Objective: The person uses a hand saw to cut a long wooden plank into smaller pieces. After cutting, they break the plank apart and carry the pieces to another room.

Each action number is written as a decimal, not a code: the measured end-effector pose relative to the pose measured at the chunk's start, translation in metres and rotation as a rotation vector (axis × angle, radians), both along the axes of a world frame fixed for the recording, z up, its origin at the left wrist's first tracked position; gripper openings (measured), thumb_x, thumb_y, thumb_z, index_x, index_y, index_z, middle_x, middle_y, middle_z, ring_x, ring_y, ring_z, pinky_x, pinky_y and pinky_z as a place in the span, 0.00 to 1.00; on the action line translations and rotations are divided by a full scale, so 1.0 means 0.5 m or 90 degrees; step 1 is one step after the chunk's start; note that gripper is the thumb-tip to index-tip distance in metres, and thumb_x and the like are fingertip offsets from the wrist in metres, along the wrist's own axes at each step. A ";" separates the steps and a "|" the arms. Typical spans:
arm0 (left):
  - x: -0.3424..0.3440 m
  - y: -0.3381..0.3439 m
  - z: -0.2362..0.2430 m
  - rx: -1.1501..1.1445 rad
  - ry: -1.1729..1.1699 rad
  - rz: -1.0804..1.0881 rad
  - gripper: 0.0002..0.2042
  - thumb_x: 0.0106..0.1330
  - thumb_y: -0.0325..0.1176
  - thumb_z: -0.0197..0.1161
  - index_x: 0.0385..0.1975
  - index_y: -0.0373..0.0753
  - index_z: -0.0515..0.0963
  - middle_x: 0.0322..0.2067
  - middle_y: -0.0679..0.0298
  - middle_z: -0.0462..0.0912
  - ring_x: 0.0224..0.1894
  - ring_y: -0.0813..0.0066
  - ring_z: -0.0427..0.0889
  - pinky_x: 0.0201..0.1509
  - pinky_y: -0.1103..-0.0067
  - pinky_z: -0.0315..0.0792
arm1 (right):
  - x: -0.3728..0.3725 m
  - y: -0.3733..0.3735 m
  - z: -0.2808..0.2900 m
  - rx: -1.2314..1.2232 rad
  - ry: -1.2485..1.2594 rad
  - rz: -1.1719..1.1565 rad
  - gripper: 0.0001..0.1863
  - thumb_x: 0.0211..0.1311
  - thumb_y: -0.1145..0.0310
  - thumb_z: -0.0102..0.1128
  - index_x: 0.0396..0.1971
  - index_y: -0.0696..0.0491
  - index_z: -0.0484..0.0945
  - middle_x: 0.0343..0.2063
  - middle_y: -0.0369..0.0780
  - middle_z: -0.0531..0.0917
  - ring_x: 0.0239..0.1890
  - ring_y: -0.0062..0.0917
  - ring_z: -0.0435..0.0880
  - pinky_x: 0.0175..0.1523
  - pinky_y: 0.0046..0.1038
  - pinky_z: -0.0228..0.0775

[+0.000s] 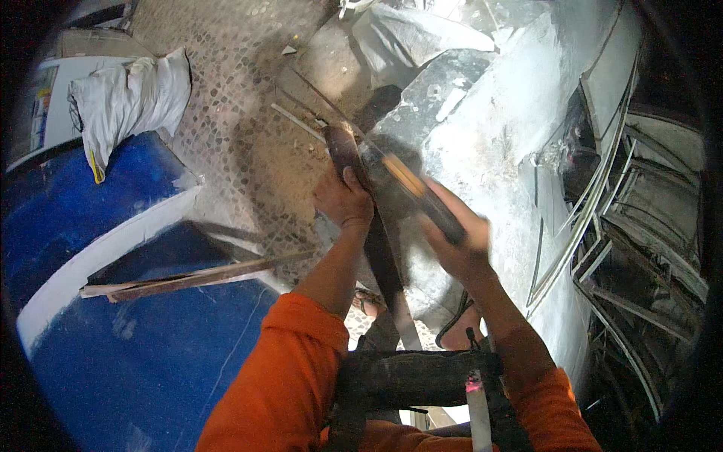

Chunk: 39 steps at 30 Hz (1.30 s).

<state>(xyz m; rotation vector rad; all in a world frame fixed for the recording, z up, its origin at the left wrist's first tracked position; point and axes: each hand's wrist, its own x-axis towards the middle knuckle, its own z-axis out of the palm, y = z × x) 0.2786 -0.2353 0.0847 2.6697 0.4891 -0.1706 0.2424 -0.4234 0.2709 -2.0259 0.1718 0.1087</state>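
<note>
Left hand [343, 200]: grip closed round a long, dark metal strip [380, 248], thumb laid across its upper part. Beyond this grip the strip runs up and away to a rusty, rounded end; below it the strip runs down and toward the person, passing between the forearms to a dark stand [414, 380] at the knees. Its long axis thus lies nearly upright in the view, leaning slightly to the left at the top.

Right hand [452, 241]: grip closed on the handle of a tool [410, 188], blurred, with a yellowish band. From this grip the tool points up and to the left, its far end meeting or crossing the strip just right of the left thumb; whether the two touch cannot be told. The two axes form a narrow angle. The left hand is the nearer to the crossing point.

Right of both grips, a grey, dusty slab [504, 128] and bent metal frames [602, 226]. Left of the left grip, well apart, thin rods [196, 279] lie across a blue drum [113, 226], with a white sack [128, 98] beyond. Under all, a pebbled floor [233, 113].
</note>
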 end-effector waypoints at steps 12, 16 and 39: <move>-0.005 -0.009 0.036 -0.133 -0.086 0.005 0.44 0.52 0.58 0.73 0.65 0.37 0.68 0.61 0.52 0.73 0.65 0.51 0.69 0.69 0.47 0.54 | -0.103 0.015 0.084 0.207 0.015 -0.344 0.25 0.64 0.70 0.65 0.61 0.60 0.77 0.45 0.41 0.85 0.46 0.23 0.81 0.54 0.25 0.71; -0.016 -0.018 0.024 -0.089 -0.191 -0.010 0.39 0.56 0.57 0.71 0.62 0.35 0.72 0.58 0.53 0.76 0.64 0.51 0.71 0.67 0.46 0.57 | -0.206 0.039 0.103 0.209 0.024 -0.396 0.26 0.63 0.72 0.64 0.62 0.59 0.77 0.50 0.42 0.85 0.52 0.24 0.81 0.61 0.26 0.69; -0.096 0.037 0.017 -0.022 -0.191 0.008 0.24 0.74 0.41 0.55 0.67 0.41 0.67 0.63 0.57 0.72 0.67 0.53 0.66 0.74 0.54 0.53 | -0.229 0.140 0.120 0.359 0.098 -0.332 0.23 0.68 0.74 0.61 0.63 0.59 0.75 0.26 0.36 0.81 0.21 0.12 0.72 0.25 0.18 0.64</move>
